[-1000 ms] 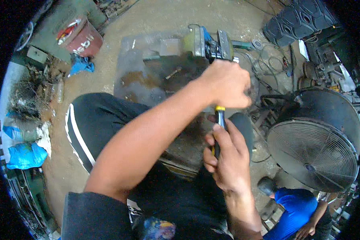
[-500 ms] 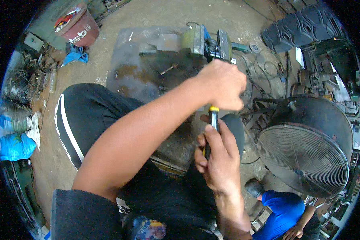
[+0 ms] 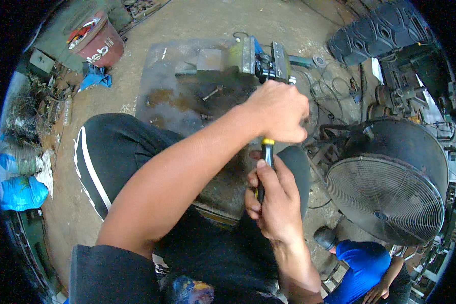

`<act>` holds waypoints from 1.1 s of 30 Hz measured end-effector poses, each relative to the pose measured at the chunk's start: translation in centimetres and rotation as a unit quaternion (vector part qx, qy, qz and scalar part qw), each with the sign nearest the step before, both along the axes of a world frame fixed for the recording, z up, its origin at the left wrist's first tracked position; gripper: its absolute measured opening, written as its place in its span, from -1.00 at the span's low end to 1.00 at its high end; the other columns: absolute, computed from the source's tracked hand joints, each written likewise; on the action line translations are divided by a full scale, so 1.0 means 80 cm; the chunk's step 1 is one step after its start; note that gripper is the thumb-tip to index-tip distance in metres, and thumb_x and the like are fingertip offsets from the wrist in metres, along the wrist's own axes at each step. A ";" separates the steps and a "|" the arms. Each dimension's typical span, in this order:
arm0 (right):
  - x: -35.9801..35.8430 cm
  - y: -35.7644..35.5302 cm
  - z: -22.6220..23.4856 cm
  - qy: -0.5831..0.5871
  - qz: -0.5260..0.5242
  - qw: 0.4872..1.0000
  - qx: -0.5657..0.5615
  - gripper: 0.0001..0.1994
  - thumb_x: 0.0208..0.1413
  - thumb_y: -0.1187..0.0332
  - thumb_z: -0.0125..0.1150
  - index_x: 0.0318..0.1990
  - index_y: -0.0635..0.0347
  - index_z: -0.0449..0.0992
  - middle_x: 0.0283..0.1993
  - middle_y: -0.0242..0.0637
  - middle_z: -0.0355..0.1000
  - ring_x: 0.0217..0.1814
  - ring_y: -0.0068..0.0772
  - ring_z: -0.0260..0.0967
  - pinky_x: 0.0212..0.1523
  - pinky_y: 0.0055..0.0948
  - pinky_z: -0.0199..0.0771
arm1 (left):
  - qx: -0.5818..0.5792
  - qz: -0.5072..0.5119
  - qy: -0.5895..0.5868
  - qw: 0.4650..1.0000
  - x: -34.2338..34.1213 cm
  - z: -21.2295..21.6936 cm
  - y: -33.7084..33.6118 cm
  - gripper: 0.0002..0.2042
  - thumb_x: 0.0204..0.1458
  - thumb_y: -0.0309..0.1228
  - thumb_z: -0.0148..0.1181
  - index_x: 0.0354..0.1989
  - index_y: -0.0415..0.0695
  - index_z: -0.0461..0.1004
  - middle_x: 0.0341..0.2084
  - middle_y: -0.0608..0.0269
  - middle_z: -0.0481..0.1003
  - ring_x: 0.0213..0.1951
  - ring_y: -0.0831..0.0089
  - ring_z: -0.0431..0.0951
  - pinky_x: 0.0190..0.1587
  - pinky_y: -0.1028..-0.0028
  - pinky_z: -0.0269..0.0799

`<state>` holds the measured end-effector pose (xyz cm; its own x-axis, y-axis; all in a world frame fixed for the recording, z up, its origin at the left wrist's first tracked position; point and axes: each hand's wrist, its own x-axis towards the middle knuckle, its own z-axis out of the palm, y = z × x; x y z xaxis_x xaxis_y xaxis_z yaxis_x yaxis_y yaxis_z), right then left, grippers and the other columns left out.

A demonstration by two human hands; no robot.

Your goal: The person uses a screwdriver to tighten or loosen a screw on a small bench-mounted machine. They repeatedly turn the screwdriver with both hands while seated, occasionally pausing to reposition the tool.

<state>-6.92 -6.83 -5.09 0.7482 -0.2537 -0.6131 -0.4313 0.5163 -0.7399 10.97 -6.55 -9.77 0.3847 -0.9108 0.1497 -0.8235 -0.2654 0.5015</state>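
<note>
My right hand (image 3: 277,195) is wrapped round a black-and-yellow tool handle (image 3: 268,152), thumb along its top. Just ahead of its yellow end, my left hand (image 3: 281,110) is closed in a fist, its arm crossing from the lower left. The rest of the tool, and whatever the left fingers grip, is hidden under that fist. Beyond the left hand stands a green metal bench vise (image 3: 248,54) with its jaws apart around a dark part (image 3: 265,66). The vise sits on a worn metal plate table (image 3: 180,48), where a small bolt-like piece (image 3: 213,93) lies.
To the right stands a large drum fan (image 3: 385,200) with a round grille. Cables (image 3: 334,83) coil on the floor beside the vise. A reddish bucket (image 3: 104,48) is at far left, black ribbed casings (image 3: 375,35) at far right. A person in blue (image 3: 362,263) crouches at lower right.
The whole view has shifted slightly. Both hands keep the same hold, and the handle sits slightly lower and further left in the picture.
</note>
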 end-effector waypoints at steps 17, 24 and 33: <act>-0.007 -0.008 -0.006 -0.036 0.008 0.999 0.015 -0.73 0.43 0.23 0.00 0.08 0.23 0.36 -0.38 -0.40 0.25 -0.65 -0.63 0.08 -0.70 -0.61 0.03 | 0.000 0.012 0.037 0.999 -0.005 0.002 -0.002 -0.75 -0.26 -0.18 0.26 -0.53 -0.11 0.52 -0.57 0.00 0.58 -0.40 -0.06 0.63 -0.29 0.06 0.53; 0.007 -0.004 -0.002 -0.025 0.023 0.998 -0.044 -0.72 0.44 0.23 -0.04 0.12 0.24 0.33 -0.38 -0.41 0.22 -0.68 -0.66 0.04 -0.71 -0.63 -0.01 | 0.010 0.041 -0.014 0.999 -0.004 -0.001 -0.002 -0.78 -0.32 -0.21 0.26 -0.57 -0.10 0.53 -0.59 -0.01 0.57 -0.41 -0.07 0.62 -0.30 0.05 0.52; 0.007 0.003 -0.002 0.004 0.009 0.999 -0.030 -0.71 0.43 0.23 -0.02 0.11 0.25 0.33 -0.38 -0.39 0.24 -0.69 -0.63 0.03 -0.72 -0.60 -0.02 | 0.011 0.006 0.018 1.000 -0.003 0.001 0.001 -0.78 -0.36 -0.23 0.25 -0.57 -0.09 0.53 -0.60 0.02 0.57 -0.41 -0.04 0.63 -0.31 0.08 0.53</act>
